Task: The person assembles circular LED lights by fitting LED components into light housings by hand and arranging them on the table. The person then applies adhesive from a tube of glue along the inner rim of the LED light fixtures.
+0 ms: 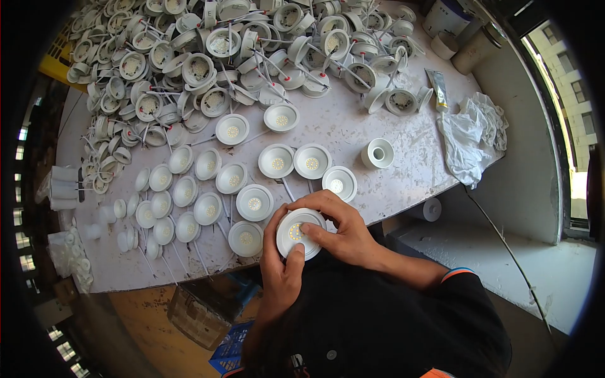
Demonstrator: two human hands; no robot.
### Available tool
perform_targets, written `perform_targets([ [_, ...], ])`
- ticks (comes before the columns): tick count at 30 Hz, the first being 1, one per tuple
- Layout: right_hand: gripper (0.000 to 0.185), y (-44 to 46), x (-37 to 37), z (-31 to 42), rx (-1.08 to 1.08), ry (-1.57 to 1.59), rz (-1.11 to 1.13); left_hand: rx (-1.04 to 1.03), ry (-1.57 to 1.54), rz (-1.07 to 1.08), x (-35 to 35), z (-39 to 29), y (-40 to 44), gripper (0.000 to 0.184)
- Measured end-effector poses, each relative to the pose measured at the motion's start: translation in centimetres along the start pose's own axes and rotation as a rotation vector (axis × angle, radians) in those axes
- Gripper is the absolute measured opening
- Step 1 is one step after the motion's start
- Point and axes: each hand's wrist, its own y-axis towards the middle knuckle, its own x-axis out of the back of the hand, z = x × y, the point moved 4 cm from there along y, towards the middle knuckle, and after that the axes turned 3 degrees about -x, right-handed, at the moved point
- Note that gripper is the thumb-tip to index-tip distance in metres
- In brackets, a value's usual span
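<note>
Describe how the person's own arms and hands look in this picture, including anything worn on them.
The left hand and right hand wear no gloves. The right forearm is bare, below a short black sleeve edged with a blue and orange band.

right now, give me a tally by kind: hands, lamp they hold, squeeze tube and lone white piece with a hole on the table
Hands: 2, left hand and right hand
Held lamp: 1
Squeeze tube: 1
Lone white piece: 1
Total: 5
</note>
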Motion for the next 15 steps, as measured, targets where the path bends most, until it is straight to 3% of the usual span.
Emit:
perform_targets([
  [5,0.034,0.29,-0.23,-0.04,-0.019,-0.012,0.045,0.069,-0.118,-0.095,-0.11,-0.26,0.26,0.052],
  [15,0.031,0.19,-0.35,-0.18,-0.042,0.031,0.028,0.006,0.028,-0.099,0.17,0.13,0.49,0.053],
])
